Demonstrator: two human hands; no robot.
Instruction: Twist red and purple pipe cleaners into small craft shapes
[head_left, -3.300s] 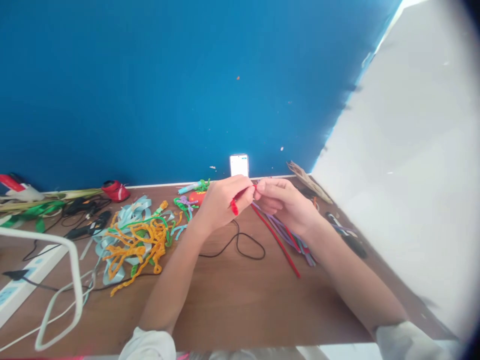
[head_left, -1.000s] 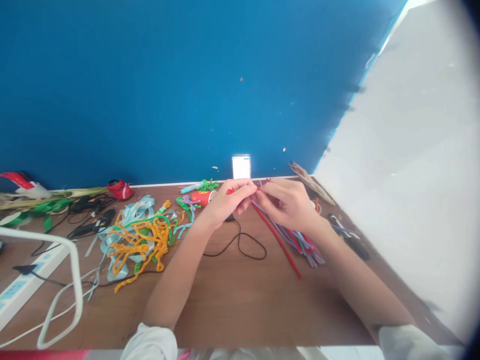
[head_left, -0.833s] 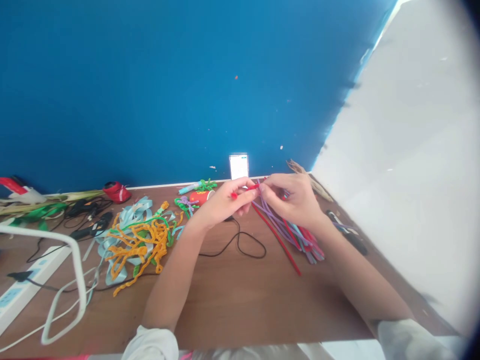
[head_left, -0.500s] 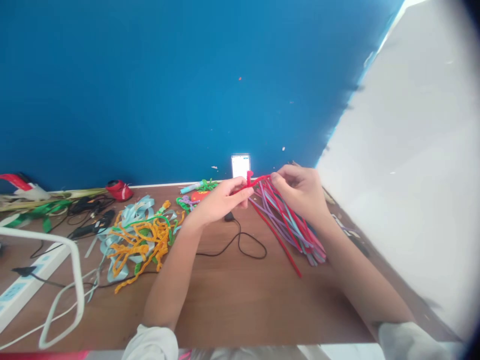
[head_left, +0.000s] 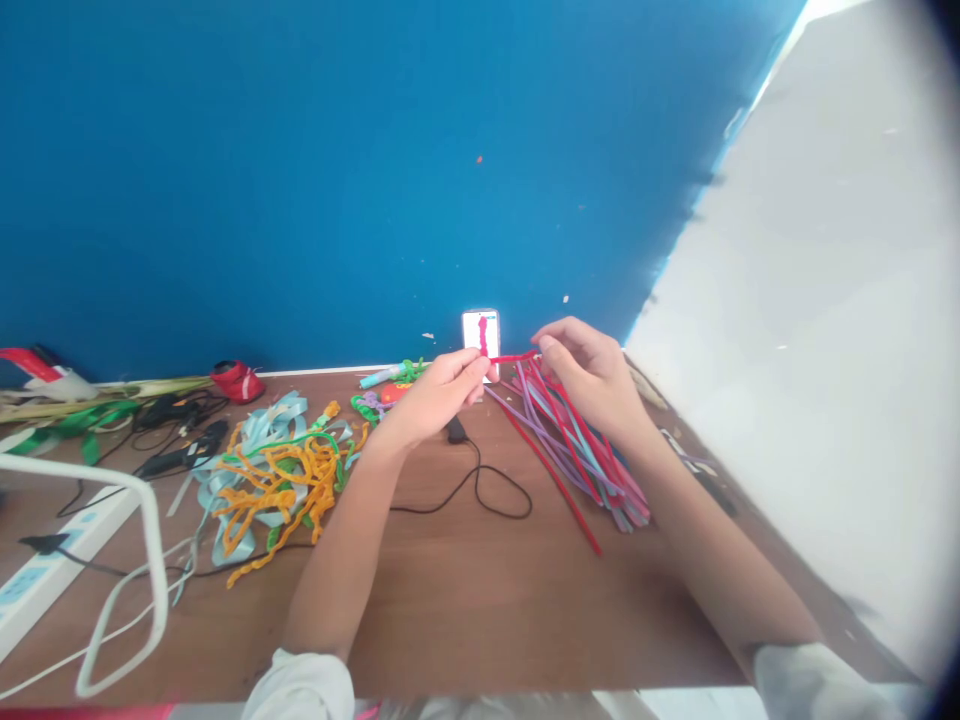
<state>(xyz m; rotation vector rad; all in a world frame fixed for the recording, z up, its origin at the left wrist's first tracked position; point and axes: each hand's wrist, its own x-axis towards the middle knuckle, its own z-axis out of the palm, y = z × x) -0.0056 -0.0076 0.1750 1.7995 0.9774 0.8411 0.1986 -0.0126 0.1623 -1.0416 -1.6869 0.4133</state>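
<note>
Wall [head_left: 337, 180] in solid blue rises behind the far edge of the brown worktop [head_left: 465, 620]. Toward the worktop's left side, a heap of orange pipe cleaners [head_left: 277, 490], mixed with green pieces, lies over pale blue ribbon [head_left: 274, 425]. Toward the right edge, a bundle of pipe cleaners [head_left: 592, 460] in red, purple and light blue slants away from the far edge, a lone red strand [head_left: 574, 515] just beside it. A white power strip [head_left: 67, 560] lies nearer the near left corner.

The left hand [head_left: 454, 385] is closed, thumb and fingers pinching a bent red pipe cleaner [head_left: 514, 358] above the worktop near the middle of its far edge. The right hand [head_left: 585, 365] holds thumb and forefinger narrowly apart at the piece's straight end; whether they grip it cannot be told.

A lit phone [head_left: 470, 330] stands upright at the far edge. In front of its screen rises the pipe cleaner's short, crinkled upper part [head_left: 483, 333].
</note>
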